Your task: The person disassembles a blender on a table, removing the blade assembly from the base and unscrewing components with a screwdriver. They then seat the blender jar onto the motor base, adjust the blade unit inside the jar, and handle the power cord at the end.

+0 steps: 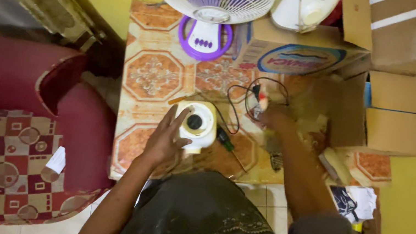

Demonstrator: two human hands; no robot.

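The left hand (164,140) wraps around the side of a small cream blender base (196,124), likely to keep it from sliding on the desk (153,77). The right hand (273,117), at about 2 o'clock from the base, pinches the plug (256,103) end of the black cord (232,110); the picture is blurry there. A green screwdriver (225,138) lies just beside the base at 4 o'clock. At 12 o'clock stands a white and purple fan (214,1), with cardboard boxes (407,104) at 2 o'clock.
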